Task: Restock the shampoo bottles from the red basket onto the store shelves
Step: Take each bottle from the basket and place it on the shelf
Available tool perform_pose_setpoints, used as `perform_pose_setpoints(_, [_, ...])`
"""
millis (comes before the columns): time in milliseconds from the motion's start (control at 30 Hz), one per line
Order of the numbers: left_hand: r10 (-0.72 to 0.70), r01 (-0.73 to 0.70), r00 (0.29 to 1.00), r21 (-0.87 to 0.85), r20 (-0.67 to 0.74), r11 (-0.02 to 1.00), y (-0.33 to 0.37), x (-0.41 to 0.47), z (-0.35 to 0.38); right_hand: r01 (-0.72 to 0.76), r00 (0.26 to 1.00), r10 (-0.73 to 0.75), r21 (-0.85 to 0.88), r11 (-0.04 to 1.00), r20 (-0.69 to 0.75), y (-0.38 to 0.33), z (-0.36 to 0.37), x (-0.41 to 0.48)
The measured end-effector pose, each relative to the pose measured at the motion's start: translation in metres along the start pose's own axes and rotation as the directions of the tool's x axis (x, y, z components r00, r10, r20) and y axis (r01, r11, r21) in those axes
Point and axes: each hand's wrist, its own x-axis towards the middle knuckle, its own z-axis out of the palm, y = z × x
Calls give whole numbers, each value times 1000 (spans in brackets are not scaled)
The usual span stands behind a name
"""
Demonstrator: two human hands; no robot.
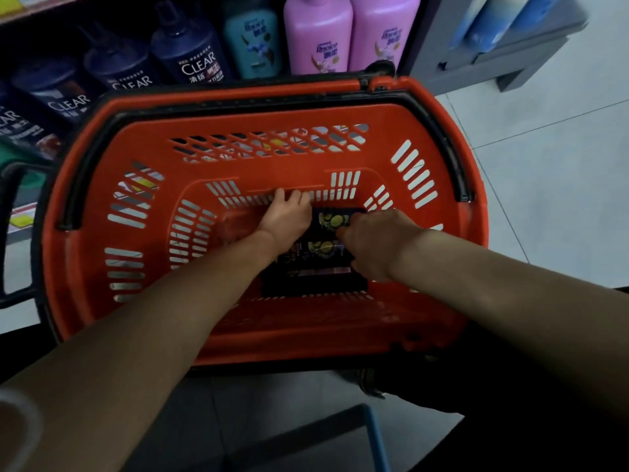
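A red basket [384, 137] with black handles stands in front of the shelves. On its floor lie dark shampoo bottles [326, 253] with yellow-green label art. My left hand [287, 218] reaches in on their left side, its fingers over the far end of one bottle. On the right side my right hand [374, 243] curls its fingers round a bottle. How many bottles lie there is hidden by my hands.
Behind the basket the shelf holds dark blue CLEAR bottles [199, 59], a teal bottle [253, 42] and two pink bottles [318, 35]. A grey shelf unit [510, 52] stands at the right on a pale tiled floor [561, 172]. A blue-edged frame [374, 434] lies near my feet.
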Motion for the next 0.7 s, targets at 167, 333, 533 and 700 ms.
perform_pose_setpoints(167, [-29, 27, 999, -75, -21, 997, -10, -17, -16, -30, 999, 29, 8, 1000, 42, 2, -2, 1])
perform_pose_setpoints(333, [22, -41, 992, -160, -120, 986, -27, -40, -52, -73, 996, 72, 24, 997, 54, 3, -6, 4])
perform_pose_setpoints(533, [-79, 44, 993, -346, -88, 937, -59, -87, -102, -101, 994, 102, 18, 995, -38, 0, -28, 2])
perform_pose_setpoints(700, [-282, 175, 957, -636, -69, 752, -108, -148, -148, -67, 963, 96, 125, 990, -250, -1, -58, -9])
